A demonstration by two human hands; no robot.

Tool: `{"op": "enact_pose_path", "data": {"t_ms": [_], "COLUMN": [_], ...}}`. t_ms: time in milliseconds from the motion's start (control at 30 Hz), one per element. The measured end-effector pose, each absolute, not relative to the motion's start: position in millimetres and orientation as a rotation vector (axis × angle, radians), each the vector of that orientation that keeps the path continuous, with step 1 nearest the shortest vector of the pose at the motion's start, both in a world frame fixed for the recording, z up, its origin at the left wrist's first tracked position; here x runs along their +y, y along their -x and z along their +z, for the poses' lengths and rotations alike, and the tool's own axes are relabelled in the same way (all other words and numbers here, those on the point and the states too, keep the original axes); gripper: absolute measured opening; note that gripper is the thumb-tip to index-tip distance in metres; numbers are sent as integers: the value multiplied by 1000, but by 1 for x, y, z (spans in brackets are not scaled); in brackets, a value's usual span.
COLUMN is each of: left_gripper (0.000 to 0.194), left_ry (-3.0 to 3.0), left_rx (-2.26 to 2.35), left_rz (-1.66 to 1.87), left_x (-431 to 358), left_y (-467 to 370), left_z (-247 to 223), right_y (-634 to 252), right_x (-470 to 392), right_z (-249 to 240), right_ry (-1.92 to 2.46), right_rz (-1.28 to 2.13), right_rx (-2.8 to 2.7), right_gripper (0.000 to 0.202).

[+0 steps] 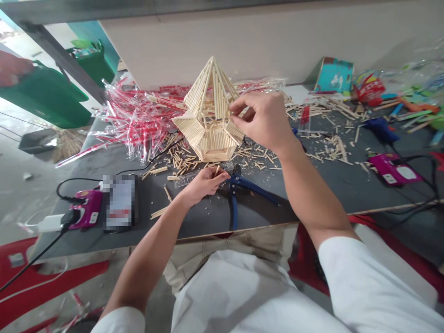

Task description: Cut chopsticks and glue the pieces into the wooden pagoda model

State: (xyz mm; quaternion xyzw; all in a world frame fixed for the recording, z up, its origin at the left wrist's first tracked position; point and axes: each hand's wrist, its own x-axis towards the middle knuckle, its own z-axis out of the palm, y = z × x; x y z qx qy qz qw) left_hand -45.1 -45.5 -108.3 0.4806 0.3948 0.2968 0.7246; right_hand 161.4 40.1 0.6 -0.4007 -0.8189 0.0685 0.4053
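A model house of pale wooden sticks [217, 138], with a pointed roof and flared side panels, stands upright on the dark table. My right hand [263, 118] is at the right edge of its roof, thumb and fingers pinched together; whatever lies between the fingertips is too small to make out. Low in front of the model, my left hand [204, 185] has its fingers closed on a short wooden stick [217, 170]. Beside that hand lies a blue-handled cutter [239, 185], its handles spread. Part of a clear ruler [183, 180] shows behind the left hand.
Clear-and-red plastic wrappers [138, 120] heap at the left back. Cut sticks [182, 159] are scattered around the model. A phone [120, 203] and a purple power strip [85, 208] lie at left; another purple power strip [395, 169] sits at right, with cables.
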Motion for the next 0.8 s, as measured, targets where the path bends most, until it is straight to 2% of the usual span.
{"op": "enact_pose_path", "data": {"t_ms": [500, 800], "left_gripper": [45, 51], "left_ry": [-1082, -1074], "left_rx": [859, 873], "left_rz": [649, 641], "left_x": [-45, -48], "left_y": [45, 44], "left_z": [-108, -102], "right_y": [-160, -160], "right_x": [40, 38], "right_z": [1, 1], "right_ry": [1010, 1023], "right_rz": [-1, 17], "right_rx": [-2139, -2153], "right_gripper": [2, 5]}}
